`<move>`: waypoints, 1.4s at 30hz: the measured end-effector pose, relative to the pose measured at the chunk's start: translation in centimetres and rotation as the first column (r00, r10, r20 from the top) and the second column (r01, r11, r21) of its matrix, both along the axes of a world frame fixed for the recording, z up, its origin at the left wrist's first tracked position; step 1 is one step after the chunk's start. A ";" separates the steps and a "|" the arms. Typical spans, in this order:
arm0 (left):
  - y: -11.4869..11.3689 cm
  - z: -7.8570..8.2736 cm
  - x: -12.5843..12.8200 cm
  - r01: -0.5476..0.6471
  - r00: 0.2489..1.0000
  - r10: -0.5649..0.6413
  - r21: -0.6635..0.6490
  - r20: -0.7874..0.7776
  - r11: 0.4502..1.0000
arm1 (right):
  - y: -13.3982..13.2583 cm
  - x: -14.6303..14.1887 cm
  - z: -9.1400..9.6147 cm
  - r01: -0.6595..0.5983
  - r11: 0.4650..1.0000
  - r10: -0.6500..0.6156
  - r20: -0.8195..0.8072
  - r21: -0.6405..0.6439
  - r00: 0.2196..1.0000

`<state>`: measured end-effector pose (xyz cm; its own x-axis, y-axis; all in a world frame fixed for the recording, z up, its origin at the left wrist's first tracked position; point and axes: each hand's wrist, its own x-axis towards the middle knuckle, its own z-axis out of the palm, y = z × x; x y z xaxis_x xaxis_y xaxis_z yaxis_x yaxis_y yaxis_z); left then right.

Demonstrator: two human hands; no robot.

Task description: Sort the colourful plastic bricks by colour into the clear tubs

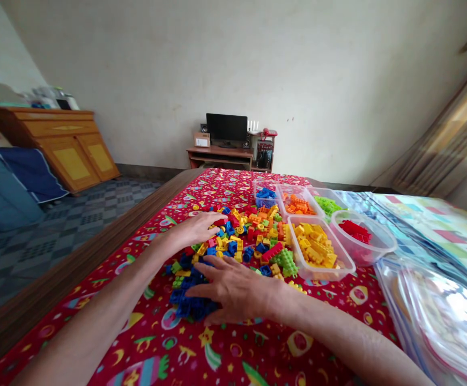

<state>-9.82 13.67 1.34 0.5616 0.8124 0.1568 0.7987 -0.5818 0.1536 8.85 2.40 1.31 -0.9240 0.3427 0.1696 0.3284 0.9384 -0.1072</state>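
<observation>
A mixed pile of toy building bricks [239,244] in red, yellow, blue, green and orange lies on the red patterned cloth [233,348]. At the pile's left side, my left hand [197,228] reaches in with its thumb and fingers apart; a red brick shows by its fingertips, and I cannot tell whether they touch. Nearer to me, my right hand [237,287] is palm down with spread fingers over the edge of a cluster of blue bricks [193,300]. Part of that cluster is hidden beneath the hand. Right of it lies a lime green brick piece [286,262].
Clear tubs stand right of the pile: yellow bricks in one tub [346,268], red in a round bowl [386,249], with blue, orange and green ones behind. Plastic zip bags [438,316] lie at the right. A desk with a monitor [227,128] stands against the wall.
</observation>
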 end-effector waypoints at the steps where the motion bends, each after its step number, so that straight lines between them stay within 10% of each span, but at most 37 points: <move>1: 0.0 0.0 0.0 -0.009 1.000 0.009 0.006 0.010 1.000 | -0.2 -0.3 -0.4 -0.001 0.999 -0.001 0.027 0.047 1.000; 9: 1.3 -1.5 -1.1 -0.036 0.999 0.036 0.041 -0.005 0.999 | 2.5 1.2 -1.7 0.311 0.931 -0.315 -0.009 0.192 0.949; 21: -1.2 0.7 2.0 -0.007 0.999 0.007 -0.005 0.039 1.000 | 7.0 5.9 -0.1 0.562 0.825 -0.559 -0.218 -0.055 0.800; 27: -1.9 1.8 2.8 -0.002 0.996 0.002 0.001 0.086 1.000 | 7.1 6.5 0.5 0.607 0.794 -0.589 -0.280 -0.028 0.758; 38: -0.4 -2.1 2.8 0.138 0.983 -0.141 0.034 0.119 0.990 | 7.4 7.3 2.0 0.753 0.657 -0.723 -0.257 0.033 0.641; 42: -0.6 -0.9 3.0 0.055 0.991 -0.062 0.059 0.120 0.997 | 7.1 7.9 2.8 0.685 0.726 -0.669 -0.288 -0.060 0.685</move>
<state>-6.86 13.04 0.46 0.5820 0.7669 0.2704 0.7405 -0.6372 0.2134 16.73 9.54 4.15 -0.3557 0.8410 0.4077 0.8407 0.4785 -0.2535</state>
